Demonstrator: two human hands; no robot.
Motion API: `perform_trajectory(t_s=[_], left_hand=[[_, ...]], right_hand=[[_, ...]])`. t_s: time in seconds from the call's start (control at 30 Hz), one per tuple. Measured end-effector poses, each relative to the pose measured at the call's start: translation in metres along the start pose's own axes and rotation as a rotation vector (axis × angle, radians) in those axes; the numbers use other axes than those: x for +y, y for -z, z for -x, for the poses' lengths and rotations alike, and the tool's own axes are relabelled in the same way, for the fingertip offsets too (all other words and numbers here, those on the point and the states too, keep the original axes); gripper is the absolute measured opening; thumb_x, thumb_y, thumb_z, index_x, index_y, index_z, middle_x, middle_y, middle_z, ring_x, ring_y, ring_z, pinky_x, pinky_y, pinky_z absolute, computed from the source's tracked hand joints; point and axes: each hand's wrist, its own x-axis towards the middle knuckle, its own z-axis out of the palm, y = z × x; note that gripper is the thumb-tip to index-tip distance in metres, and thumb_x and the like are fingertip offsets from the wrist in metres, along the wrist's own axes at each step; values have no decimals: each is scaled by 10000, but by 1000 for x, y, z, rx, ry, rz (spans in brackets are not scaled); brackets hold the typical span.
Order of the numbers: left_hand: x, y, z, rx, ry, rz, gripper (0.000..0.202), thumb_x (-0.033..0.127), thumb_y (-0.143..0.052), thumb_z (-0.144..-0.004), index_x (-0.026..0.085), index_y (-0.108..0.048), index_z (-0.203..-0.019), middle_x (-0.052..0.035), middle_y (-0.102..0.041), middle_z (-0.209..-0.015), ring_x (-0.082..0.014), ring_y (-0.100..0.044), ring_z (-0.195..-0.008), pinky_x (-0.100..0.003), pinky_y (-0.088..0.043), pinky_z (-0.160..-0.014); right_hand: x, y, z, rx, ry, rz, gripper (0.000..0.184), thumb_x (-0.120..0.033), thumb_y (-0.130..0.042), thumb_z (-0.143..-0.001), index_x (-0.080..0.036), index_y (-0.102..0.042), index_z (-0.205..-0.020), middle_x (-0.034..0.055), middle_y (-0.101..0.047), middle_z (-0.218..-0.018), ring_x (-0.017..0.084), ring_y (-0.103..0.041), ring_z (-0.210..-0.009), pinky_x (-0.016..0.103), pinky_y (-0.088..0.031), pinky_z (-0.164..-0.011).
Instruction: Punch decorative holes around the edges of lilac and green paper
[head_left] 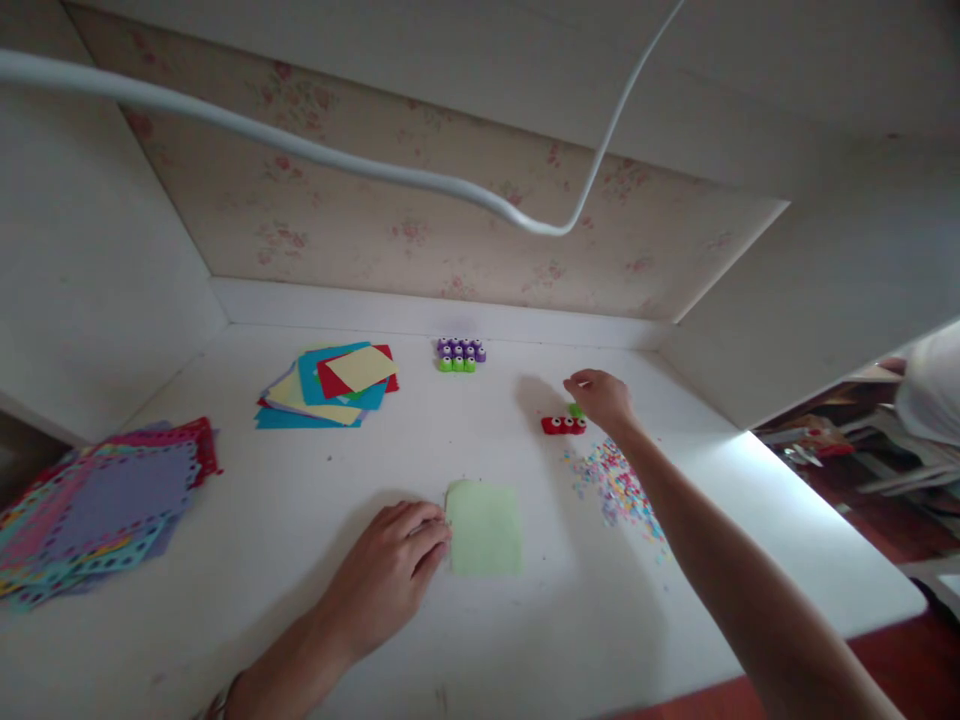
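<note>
My left hand [401, 555] lies on the white tabletop with its fingers loosely bent, their tips at the left edge of a pale green square of paper [484, 528]. My right hand [602, 396] is farther off to the right, fingers drawn together; anything between them is hidden. Just below it stand a short row of small red blocks [562, 426] with round, eye-like tops, probably paper punches, and a green block [576, 410] partly covered by the hand. A similar cluster of purple blocks [461, 350] and green blocks [457, 365] stands near the back edge.
Colourful confetti bits [615, 485] are scattered under my right forearm. Coloured paper sheets [341, 385] are piled at the back left, and sheets with punched borders [124, 495] at the far left. A white cable [360, 165] hangs across the upper view. Side panels [817, 270] flank the tabletop.
</note>
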Motion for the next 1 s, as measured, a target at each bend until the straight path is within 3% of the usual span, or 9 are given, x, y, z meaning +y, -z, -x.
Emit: perform_trajectory(t_s=[0.1,0.23,0.37,0.53,0.67,0.77,0.87,0.93,1.0], left_hand=[[-1,0,0,0,-29,-64,240,191,-461,-981,243,-669,-1088,-34,-653,-1242,-226,-563,-1162,-442,-446,-1003],[0,1,-1,-42,-35,-107,269,185,-475,-973,273,-652,-1156,10,-639,-1314,-231,-531,-1238,-458,-403,-1033],[0,2,-2,-71,-17,-91,271,201,-504,-966,295,-637,-1182,35,-648,-1306,-214,-539,-1236,-447,-383,-1042],[-2,2,-1,-48,-17,-69,267,209,-494,-975,311,-634,-1178,45,-651,-1304,-211,-539,-1242,-455,-385,-1033],[-6,2,-2,12,-14,-24,289,177,-485,-972,296,-630,-1193,21,-654,-1294,-198,-577,-1194,-438,-429,-1011],[-11,6,-5,155,57,-11,269,178,-463,-975,239,-636,-1173,-35,-685,-1203,-200,-620,-1110,-405,-481,-964],[-16,9,-6,278,141,-28,240,198,-483,-962,209,-626,-1154,-66,-681,-1133,-220,-626,-1069,-406,-504,-949],[-19,8,-7,300,154,-38,273,199,-527,-935,199,-592,-1199,-82,-659,-1161,-235,-609,-1102,-410,-504,-965],[-21,5,-6,272,147,-54,356,198,-567,-907,197,-548,-1263,-93,-631,-1226,-249,-586,-1148,-422,-498,-984]], right_hand=[[-48,-14,-2,-68,177,-32,317,-360,-517,-895,-224,-722,-1095,58,-743,-1054,207,-682,-943,287,-490,-846],[-116,-49,-4,-135,380,-67,389,-250,-529,-907,-235,-622,-1284,43,-624,-1326,172,-618,-1116,237,-437,-972],[-154,-72,-7,-144,412,-75,389,-160,-515,-901,-188,-619,-1274,109,-584,-1359,224,-576,-1190,296,-421,-1012],[-157,-76,-5,-94,313,-118,258,-195,-488,-925,-156,-706,-1056,166,-649,-1202,286,-634,-1083,390,-462,-951],[-150,-66,15,-99,335,-215,267,-168,-533,-899,-166,-674,-1125,129,-672,-1182,245,-645,-1079,358,-479,-957],[-143,-56,52,-186,411,-329,314,-198,-587,-885,-195,-626,-1196,67,-714,-1104,163,-697,-946,265,-544,-855],[-132,-49,102,-408,623,-631,375,-203,-639,-849,-227,-604,-1222,56,-696,-1145,150,-714,-910,261,-584,-809],[-127,-45,131,-496,735,-713,397,-198,-628,-854,-248,-595,-1246,64,-663,-1207,158,-716,-918,297,-589,-838],[-125,-40,149,-505,793,-687,422,-191,-611,-869,-270,-576,-1281,61,-647,-1236,165,-711,-943,324,-582,-874]])
